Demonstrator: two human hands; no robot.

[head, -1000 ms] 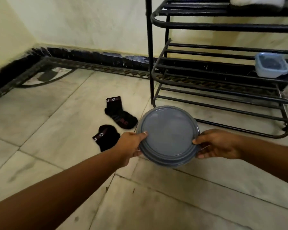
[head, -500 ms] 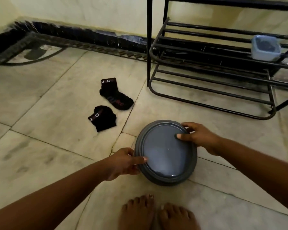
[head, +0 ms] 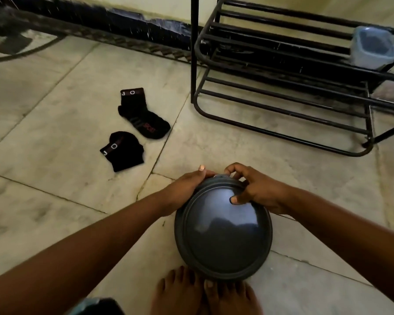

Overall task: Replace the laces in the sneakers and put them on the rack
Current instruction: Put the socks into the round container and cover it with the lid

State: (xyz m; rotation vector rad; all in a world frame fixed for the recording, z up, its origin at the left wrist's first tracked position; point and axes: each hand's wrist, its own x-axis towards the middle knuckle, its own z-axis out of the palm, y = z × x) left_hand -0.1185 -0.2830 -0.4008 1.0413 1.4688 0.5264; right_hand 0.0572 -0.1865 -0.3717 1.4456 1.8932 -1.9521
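Note:
A round grey lidded container (head: 223, 233) sits low over the tiled floor, just in front of my bare feet (head: 205, 292). My left hand (head: 187, 185) grips its far left rim. My right hand (head: 257, 189) curls over the far right rim, thumb pressed on the lid. The black metal shoe rack (head: 293, 87) stands at the upper right. No sneakers or laces are in view.
Two black socks (head: 134, 128) lie on the floor to the left of the rack. A small pale blue tub (head: 373, 48) sits on a rack shelf at the far right. A dark skirting strip (head: 100, 21) runs along the wall behind.
The container has come down from chest height toward the floor and nearer my feet. Both hands have slid from its sides to its far rim.

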